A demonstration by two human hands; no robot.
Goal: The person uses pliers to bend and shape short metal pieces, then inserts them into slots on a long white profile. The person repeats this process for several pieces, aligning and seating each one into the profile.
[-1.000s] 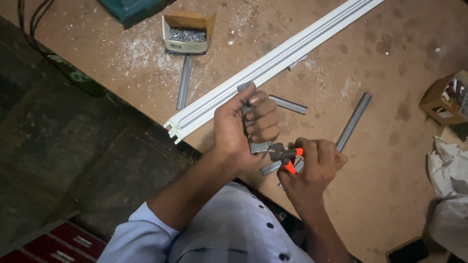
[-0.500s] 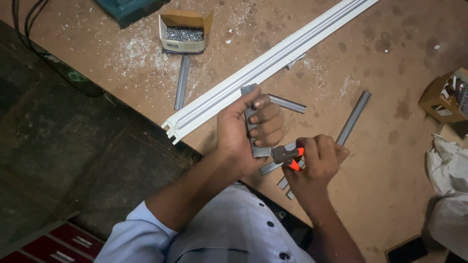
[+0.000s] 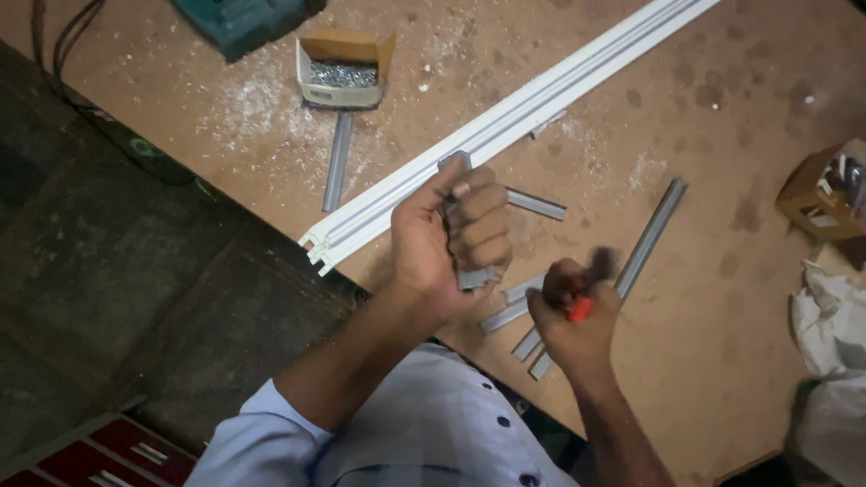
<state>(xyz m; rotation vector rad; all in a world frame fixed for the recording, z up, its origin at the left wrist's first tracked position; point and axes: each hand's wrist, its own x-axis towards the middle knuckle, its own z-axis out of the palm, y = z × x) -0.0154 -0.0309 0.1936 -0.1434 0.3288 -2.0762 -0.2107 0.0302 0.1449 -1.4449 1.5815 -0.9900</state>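
**Inspector:** State the grip, nearest first.

**Me:** My right hand (image 3: 577, 316) is closed on an orange-handled hand tool (image 3: 582, 307); my left hand (image 3: 456, 239) grips a short grey metal channel piece (image 3: 475, 276) upright above the brown worktop (image 3: 722, 271). I judge a firm left grip and square tool contact matter most.

**Inspector:** Anything unclear?

**Me:** The tool head is blurred; my fingers hide most of the piece. Beyond lies the long white rail (image 3: 505, 135).
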